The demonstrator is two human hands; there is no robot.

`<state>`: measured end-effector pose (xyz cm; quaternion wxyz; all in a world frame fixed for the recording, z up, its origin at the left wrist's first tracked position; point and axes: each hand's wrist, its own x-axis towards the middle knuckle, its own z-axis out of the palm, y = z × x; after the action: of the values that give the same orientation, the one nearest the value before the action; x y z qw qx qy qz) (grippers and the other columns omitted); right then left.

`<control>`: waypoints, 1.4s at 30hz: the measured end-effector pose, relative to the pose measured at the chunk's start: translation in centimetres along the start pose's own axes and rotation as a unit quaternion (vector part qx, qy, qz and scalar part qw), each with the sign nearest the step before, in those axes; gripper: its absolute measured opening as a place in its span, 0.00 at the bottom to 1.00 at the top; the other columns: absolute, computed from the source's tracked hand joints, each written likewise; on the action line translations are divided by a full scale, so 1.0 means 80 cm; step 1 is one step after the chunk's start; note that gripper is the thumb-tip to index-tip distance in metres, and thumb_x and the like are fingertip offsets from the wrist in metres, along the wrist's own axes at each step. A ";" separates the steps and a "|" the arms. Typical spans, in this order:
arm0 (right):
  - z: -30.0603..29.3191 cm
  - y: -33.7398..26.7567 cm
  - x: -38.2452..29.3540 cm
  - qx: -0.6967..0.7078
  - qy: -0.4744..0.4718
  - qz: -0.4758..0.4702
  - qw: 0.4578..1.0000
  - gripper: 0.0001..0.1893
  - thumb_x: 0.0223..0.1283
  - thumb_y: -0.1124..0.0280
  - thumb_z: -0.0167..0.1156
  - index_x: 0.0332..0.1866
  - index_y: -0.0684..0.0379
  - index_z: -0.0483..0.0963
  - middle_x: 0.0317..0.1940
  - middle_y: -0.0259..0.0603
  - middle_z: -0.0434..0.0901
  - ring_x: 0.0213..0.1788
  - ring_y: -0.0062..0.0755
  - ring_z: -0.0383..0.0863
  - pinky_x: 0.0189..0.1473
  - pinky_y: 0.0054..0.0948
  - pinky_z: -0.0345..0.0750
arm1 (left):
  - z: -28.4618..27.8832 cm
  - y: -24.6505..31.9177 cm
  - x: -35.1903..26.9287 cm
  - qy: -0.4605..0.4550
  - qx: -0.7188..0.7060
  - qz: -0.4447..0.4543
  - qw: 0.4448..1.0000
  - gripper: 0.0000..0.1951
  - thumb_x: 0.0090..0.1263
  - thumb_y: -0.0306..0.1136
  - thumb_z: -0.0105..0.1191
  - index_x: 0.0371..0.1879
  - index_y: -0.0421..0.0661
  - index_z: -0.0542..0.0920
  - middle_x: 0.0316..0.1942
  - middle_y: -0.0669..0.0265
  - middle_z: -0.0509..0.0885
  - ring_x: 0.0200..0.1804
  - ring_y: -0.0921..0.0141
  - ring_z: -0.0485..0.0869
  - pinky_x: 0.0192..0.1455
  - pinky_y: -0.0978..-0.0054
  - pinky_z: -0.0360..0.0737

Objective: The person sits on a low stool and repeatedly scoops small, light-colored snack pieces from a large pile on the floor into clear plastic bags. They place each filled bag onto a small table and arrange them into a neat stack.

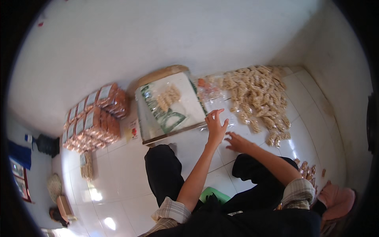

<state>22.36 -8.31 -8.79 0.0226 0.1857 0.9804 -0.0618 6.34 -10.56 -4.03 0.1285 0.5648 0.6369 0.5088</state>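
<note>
My left hand (217,128) is raised by the right front corner of a low white board (187,102) with green print. Its fingers are curled and apart, with nothing visible between them. My right hand (238,142) hovers just below and to the right, fingers spread, also with nothing visible in it. On the board lies a clear plastic bag with a small group of tan snack packets (169,97). A large heap of similar clear-wrapped packets (257,91) covers the floor to the right. Clear plastic bags with orange-red print (209,90) lie between board and heap.
Stacked packs of brown-orange goods (94,124) stand left by the wall, with a bundle of tan packets (86,166) nearby. Small brown packets (308,171) lie at right, near a person in a pink head covering (339,201). Something green (214,195) shows between my legs.
</note>
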 end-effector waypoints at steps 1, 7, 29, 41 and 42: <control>-0.022 0.020 -0.011 0.035 0.009 0.041 0.999 0.23 0.56 0.56 0.60 0.51 0.61 0.72 0.54 0.49 0.66 0.55 0.44 0.69 0.52 0.37 0.73 | 0.014 0.006 0.001 -0.020 0.006 0.006 1.000 0.24 0.57 0.33 0.60 0.54 0.50 0.71 0.53 0.60 0.68 0.60 0.62 0.61 0.62 0.62 0.55; -0.093 0.136 -0.095 0.151 0.054 0.248 0.955 0.18 0.58 0.64 0.60 0.50 0.61 0.72 0.45 0.51 0.72 0.52 0.48 0.72 0.54 0.37 0.70 | 0.117 0.017 0.023 -0.135 0.015 0.073 0.988 0.24 0.57 0.33 0.60 0.55 0.52 0.71 0.54 0.60 0.67 0.60 0.62 0.61 0.63 0.62 0.55; 0.194 0.251 -0.080 0.249 0.166 0.515 0.803 0.37 0.46 0.68 0.67 0.62 0.62 0.58 0.51 0.54 0.65 0.55 0.52 0.65 0.57 0.41 0.67 | 0.399 -0.134 0.039 -0.119 0.087 -0.186 0.971 0.40 0.57 0.27 0.61 0.66 0.46 0.50 0.60 0.47 0.50 0.58 0.51 0.63 0.57 0.61 0.69; 0.063 0.199 -0.033 0.448 0.371 0.459 0.671 0.31 0.54 0.71 0.63 0.63 0.59 0.60 0.50 0.44 0.66 0.50 0.34 0.69 0.53 0.30 0.70 | 0.289 -0.089 0.057 -0.171 -0.303 -0.301 0.888 0.26 0.57 0.21 0.57 0.56 0.39 0.65 0.47 0.63 0.73 0.49 0.74 0.74 0.51 0.78 0.74; 0.036 0.193 -0.025 0.463 0.394 0.442 0.660 0.31 0.54 0.72 0.63 0.64 0.59 0.59 0.50 0.45 0.66 0.50 0.35 0.69 0.52 0.30 0.70 | 0.269 -0.067 0.073 -0.191 -0.335 -0.298 0.873 0.26 0.57 0.21 0.56 0.55 0.39 0.65 0.49 0.62 0.71 0.50 0.74 0.73 0.51 0.77 0.74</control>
<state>29.91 4.84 -13.22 -0.4296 0.5905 0.5455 -0.4113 17.20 6.07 -15.54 0.5746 0.3573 0.5295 0.5116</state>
